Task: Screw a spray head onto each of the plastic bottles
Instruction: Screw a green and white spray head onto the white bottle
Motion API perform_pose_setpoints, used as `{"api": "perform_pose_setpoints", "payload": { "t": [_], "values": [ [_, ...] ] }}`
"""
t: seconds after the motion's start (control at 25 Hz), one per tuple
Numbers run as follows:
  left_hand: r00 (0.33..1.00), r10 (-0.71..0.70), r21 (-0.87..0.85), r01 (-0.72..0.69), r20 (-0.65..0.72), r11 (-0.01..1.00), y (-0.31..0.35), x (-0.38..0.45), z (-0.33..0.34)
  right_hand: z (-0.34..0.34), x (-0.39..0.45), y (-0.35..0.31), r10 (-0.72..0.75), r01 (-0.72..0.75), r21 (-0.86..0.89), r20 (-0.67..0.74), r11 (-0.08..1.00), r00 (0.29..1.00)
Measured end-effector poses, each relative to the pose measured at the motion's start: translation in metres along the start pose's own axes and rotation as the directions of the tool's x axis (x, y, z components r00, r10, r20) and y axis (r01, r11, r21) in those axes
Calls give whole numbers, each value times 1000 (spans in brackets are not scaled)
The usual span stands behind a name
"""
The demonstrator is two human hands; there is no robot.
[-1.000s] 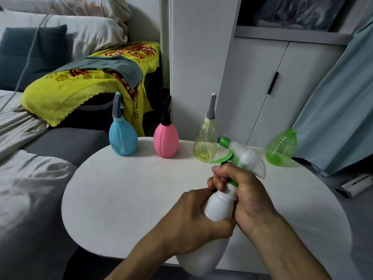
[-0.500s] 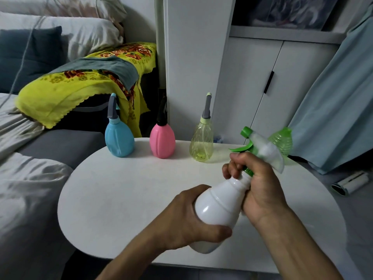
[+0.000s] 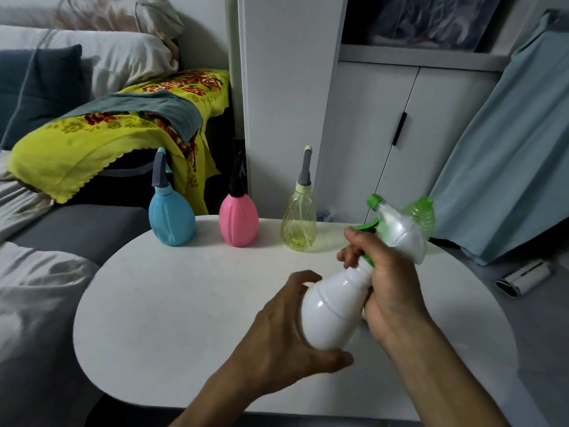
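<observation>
A round white table [image 3: 172,318] is standing in a bedroom, with a grey bed and a yellow flowered blanket [image 3: 101,140] lying behind it to the left, and a white cupboard [image 3: 400,134] and a pale blue curtain [image 3: 508,155] standing behind it to the right. Along the table's far edge, a blue bottle [image 3: 171,218], a pink bottle [image 3: 238,218] and a clear yellowish bottle [image 3: 298,223] are standing upright, each wearing a spray head. A ribbed green bottle [image 3: 423,212] is sitting at the table's far right. Above the table's near side, the left hand [image 3: 277,340] is cupping the rounded base of a smooth white bottle [image 3: 335,306], fingers curled loosely around it. The right hand [image 3: 388,288] is gripping the bottle's neck, fingers closed at the green-and-clear spray head [image 3: 397,229], which is tilting away to the right.
</observation>
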State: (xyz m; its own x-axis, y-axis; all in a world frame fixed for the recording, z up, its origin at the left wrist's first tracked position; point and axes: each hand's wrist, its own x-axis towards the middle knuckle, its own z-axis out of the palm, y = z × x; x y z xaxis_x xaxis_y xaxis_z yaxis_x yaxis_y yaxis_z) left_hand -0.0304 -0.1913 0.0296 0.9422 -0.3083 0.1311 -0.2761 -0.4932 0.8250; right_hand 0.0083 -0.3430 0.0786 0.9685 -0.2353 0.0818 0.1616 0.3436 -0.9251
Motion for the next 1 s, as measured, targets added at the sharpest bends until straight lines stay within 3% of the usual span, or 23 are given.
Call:
{"api": "perform_pose_setpoints", "payload": {
  "t": [0.12,0.2,0.28,0.36,0.44,0.56,0.72,1.0],
  "values": [
    [993,-79,-265,55,-83,963,-4,5,-4,-4,1,2,116,-66,-155,344,986,932],
    [992,-107,-420,70,-65,905,-5,10,-12,-2,-4,7,210,-67,-334,415,940,885],
    [996,-88,-385,72,-24,920,-5,14,-17,-2,-1,9,139,13,-435,316,900,939],
    [985,-166,-351,137,-55,926,-9,18,-18,-11,20,2,-9,92,-482,171,871,985],
    [953,-274,-438,194,-127,878,-14,23,-23,-23,56,-8,-147,132,-522,12,842,989],
    [936,-309,-482,195,-169,854,-23,26,-31,-42,110,1,-252,131,-626,-109,769,962],
    [957,-236,-357,165,-166,919,-25,25,-32,-66,152,51,-215,55,-730,-128,681,968],
    [960,-247,-276,203,-133,940,-31,24,-28,-77,162,84,-208,50,-690,-148,722,967]
  ]
}}
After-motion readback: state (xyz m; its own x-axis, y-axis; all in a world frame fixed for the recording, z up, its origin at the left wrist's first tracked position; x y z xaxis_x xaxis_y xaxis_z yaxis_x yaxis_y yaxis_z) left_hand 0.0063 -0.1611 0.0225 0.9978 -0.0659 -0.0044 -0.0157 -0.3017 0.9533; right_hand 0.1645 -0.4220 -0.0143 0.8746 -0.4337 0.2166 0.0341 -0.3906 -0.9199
